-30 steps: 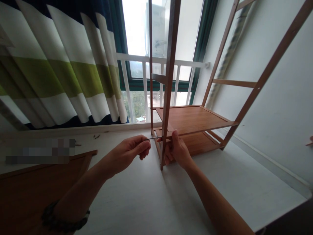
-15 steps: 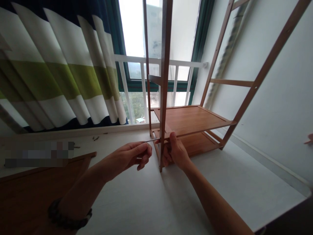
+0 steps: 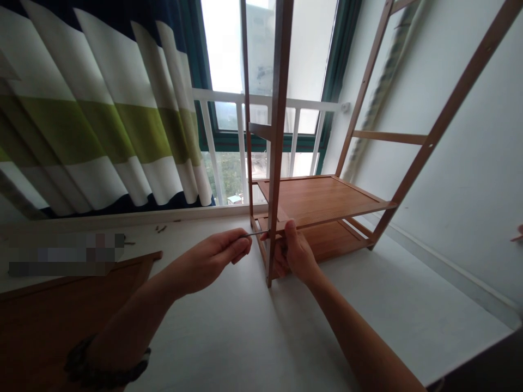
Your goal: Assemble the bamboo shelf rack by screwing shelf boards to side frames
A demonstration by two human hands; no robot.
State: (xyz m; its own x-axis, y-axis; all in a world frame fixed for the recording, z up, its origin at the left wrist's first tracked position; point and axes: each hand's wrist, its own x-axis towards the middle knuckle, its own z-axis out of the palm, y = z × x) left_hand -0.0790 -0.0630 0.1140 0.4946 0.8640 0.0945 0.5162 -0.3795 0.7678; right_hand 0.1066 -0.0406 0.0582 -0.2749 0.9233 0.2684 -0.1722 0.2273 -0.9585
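My left hand [image 3: 229, 247] is closed around a slim metal hex key [image 3: 258, 233], whose bent end is hidden in the fingers. The tip of the key meets the left side of the near upright post [image 3: 274, 163] of a brown wooden shelf rack. On the other side of that post, my right hand [image 3: 300, 251] grips the front corner of the upper shelf board [image 3: 327, 197]. Its thumb lies on top of the board's edge, while the curled fingers are below and partly hidden by the post. Beneath this board sits a lower shelf board [image 3: 339, 239].
A loose brown wooden panel [image 3: 81, 316] lies at the left on the white surface [image 3: 212, 337]. Small dark pieces [image 3: 161, 228] lie near the window sill. Behind the rack are a white railing [image 3: 302, 103] and a striped curtain [image 3: 102, 130]. A fingertip [image 3: 518, 234] shows at the right edge.
The fingers of my left hand have closed more tightly around the hex key, and the hand has turned. My right hand keeps its grip on the shelf corner. The view has shifted slightly.
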